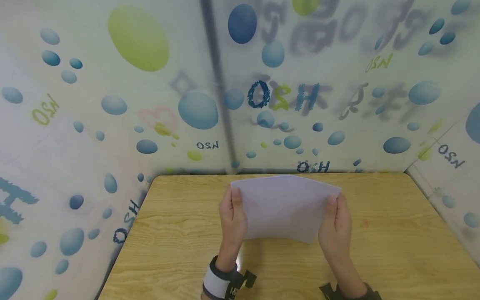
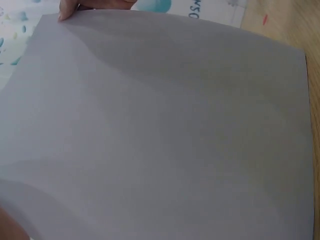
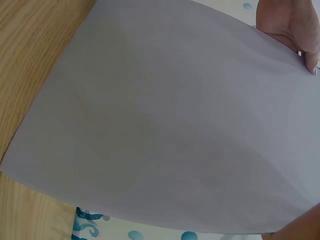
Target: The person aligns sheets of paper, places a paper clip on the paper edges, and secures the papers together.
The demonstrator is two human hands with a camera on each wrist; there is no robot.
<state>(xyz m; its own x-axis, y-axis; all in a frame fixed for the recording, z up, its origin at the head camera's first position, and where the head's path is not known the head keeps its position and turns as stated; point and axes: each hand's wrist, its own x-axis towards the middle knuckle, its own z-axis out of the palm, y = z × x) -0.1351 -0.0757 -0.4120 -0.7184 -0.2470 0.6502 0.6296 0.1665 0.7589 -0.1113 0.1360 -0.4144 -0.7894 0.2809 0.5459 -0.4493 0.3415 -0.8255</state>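
A blank white sheet of paper (image 1: 283, 208) is held up over the wooden table, bowed slightly between both hands. My left hand (image 1: 232, 218) pinches its left edge near the top corner, thumb on the near face. On the opposite side, my right hand (image 1: 336, 229) pinches the right edge near the upper corner in the same way. The paper (image 2: 170, 130) fills most of the left wrist view, with the right hand's fingers at its top edge. In the right wrist view the left hand (image 3: 290, 25) shows at the far edge of the paper (image 3: 150, 125).
The wooden table (image 1: 172, 233) has rounded far corners. Behind it and at both sides hang white curtains (image 1: 180, 50) printed with blue and green ovals and letters. A strap with a camera mount (image 1: 221, 281) is on the left wrist, and another black strap (image 1: 352, 291) is on the right.
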